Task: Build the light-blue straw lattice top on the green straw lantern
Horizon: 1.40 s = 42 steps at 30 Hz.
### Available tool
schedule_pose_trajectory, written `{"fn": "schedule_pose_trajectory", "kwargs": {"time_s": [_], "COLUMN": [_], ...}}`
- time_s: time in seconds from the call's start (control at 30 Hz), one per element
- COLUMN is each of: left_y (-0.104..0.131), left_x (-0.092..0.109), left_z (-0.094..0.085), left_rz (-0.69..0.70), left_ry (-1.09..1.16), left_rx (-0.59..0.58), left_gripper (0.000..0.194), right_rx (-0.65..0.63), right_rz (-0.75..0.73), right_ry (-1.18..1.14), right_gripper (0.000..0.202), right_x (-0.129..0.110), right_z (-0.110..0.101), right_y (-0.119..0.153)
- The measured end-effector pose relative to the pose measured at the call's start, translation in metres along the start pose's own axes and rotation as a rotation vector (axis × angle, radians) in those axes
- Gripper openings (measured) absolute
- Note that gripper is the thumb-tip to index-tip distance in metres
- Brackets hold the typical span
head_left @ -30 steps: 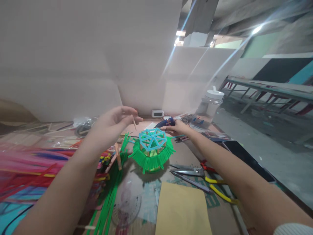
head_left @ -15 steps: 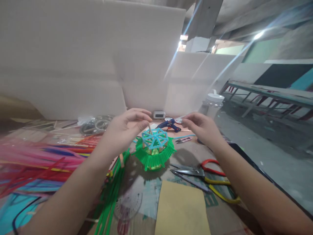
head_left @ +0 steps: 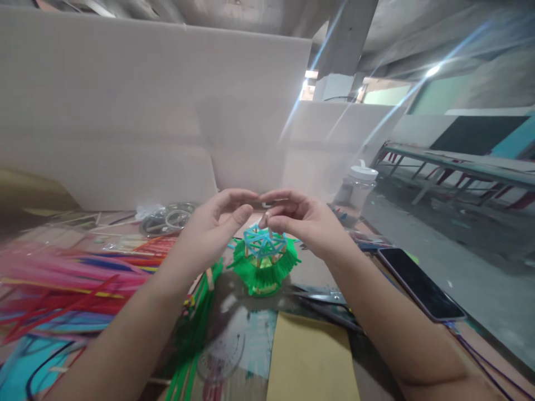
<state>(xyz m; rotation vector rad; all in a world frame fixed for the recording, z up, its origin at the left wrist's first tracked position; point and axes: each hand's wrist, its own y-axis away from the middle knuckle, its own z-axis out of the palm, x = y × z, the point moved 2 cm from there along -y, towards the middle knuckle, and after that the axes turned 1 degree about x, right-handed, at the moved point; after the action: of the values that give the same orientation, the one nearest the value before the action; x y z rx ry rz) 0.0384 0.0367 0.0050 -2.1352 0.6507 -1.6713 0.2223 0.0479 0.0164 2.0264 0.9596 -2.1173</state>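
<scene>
A small craft model (head_left: 264, 273) stands upright on the table, with a green fringed skirt and a light-blue spoked frame (head_left: 264, 245) on short wooden posts. My right hand (head_left: 307, 223) is over its right side, thumb and fingers pinched on a short wooden stick (head_left: 268, 218) just above the frame. Whether the stick's lower end touches the frame is hard to tell. On the other side, my left hand (head_left: 219, 223) is above the model with thumb and fingers apart, holding nothing. The fingertips of both hands meet or nearly meet over the model.
Scissors (head_left: 326, 296) lie partly under my right forearm, near a tan paper sheet (head_left: 311, 359). Green strips (head_left: 196, 328) and coloured pipe cleaners (head_left: 75, 273) cover the left. A phone (head_left: 420, 284) with a cable lies right, a lidded bottle (head_left: 361, 186) behind, and a clear protractor (head_left: 221, 353) in front.
My right hand has moved left to the model and now pinches the stick that my left hand held. The left fingers have parted. The view has shifted slightly, bringing the phone into sight.
</scene>
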Motion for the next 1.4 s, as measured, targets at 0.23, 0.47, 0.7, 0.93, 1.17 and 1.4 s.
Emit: {"fn": "schedule_pose_trajectory", "kwargs": {"time_s": [0.23,0.47,0.7,0.93,1.17,1.4], "left_y": [-0.003,0.007,0.008,0.006,0.008,0.012], "left_x": [-0.005,-0.020,-0.022,-0.027,-0.023,-0.023], "left_z": [-0.014,-0.009,0.004,0.007,0.011,0.011], "left_rz": [0.052,0.082,0.222,0.126,0.050,-0.002], "left_ry": [-0.425,-0.588,-0.708,-0.634,-0.605,-0.658], "left_rx": [-0.078,-0.154,-0.186,-0.251,-0.277,-0.294], "left_gripper": [0.029,0.032,0.029,0.030,0.030,0.030], "right_rx": [0.029,0.172,0.247,0.229,0.251,0.230], "right_rz": [-0.002,-0.022,-0.069,-0.080,-0.120,-0.166], "right_ry": [0.045,0.270,0.290,0.183,0.436,0.512], "right_gripper": [0.013,0.012,0.023,0.037,0.013,0.008], "right_x": [-0.001,0.010,0.021,0.016,0.017,0.021], "right_z": [-0.004,-0.019,-0.021,-0.011,-0.015,-0.010], "right_y": [-0.006,-0.013,0.002,0.003,0.005,0.005]}}
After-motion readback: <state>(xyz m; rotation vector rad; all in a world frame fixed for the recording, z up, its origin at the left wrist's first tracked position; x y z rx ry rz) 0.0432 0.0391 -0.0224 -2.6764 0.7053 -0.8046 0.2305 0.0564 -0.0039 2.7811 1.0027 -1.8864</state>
